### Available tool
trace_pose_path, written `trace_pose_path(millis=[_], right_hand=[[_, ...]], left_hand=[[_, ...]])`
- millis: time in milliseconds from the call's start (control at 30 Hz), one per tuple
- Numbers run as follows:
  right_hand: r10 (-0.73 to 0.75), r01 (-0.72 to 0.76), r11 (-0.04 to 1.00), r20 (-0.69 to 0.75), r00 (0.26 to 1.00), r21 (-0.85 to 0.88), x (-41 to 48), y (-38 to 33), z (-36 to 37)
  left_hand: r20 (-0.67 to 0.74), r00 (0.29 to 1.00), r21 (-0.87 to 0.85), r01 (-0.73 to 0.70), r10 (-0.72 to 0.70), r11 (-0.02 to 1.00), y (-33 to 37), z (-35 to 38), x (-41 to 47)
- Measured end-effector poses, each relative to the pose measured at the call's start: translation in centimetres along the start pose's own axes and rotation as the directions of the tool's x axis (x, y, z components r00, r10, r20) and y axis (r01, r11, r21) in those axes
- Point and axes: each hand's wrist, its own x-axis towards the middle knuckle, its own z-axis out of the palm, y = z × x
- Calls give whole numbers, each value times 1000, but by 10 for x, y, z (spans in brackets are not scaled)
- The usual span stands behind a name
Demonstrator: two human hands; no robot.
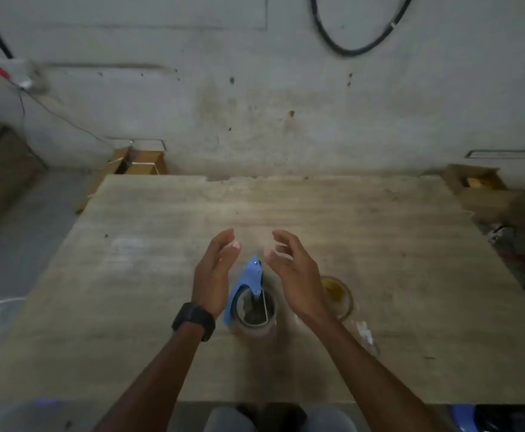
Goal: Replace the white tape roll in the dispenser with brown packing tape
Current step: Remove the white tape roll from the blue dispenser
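Observation:
A blue tape dispenser (248,285) lies on the wooden table (161,275) between my two hands, with a pale, see-through tape roll (256,310) at its near end. My left hand (214,272) hovers just left of the dispenser, fingers apart and curved, holding nothing. My right hand (295,269) hovers just right of it, also with fingers spread and empty. A brownish tape roll (337,296) lies flat on the table to the right of my right wrist, partly hidden by it. I wear a black watch (194,319) on my left wrist.
A small clear scrap (367,336) lies on the table near my right forearm. Cardboard boxes stand behind the table at the left (142,162) and right (476,185). A concrete wall rises behind, with a black cable (348,51) hanging on it. Clutter lies at the far right.

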Motion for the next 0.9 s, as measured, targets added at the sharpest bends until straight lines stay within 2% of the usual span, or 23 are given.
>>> trace_pose_path(millis=[100,300,433,567,800,900], right_hand=[[-105,101,991,-45,993,-92,-6,40,13],[-196,192,980,-79,977,-52,-32,106,33],[-205,206,977,14,979,-49,-41,116,39],[-201,200,978,-7,980,-52,-52,117,46],[-258,253,951,-6,966,-179,-77,120,46],[-306,297,944,-46,951,-144,-81,123,46]], left_hand=[[-11,998,-6,-69,68,998,-40,-6,2],[-36,984,-110,-177,174,978,-108,-2,-13],[-58,974,-186,-228,221,956,-115,5,-24],[-67,975,-209,-222,212,952,-112,9,-40],[-19,983,-72,-185,184,980,-118,12,-51],[-38,980,-45,-195,193,980,-117,11,-56]])
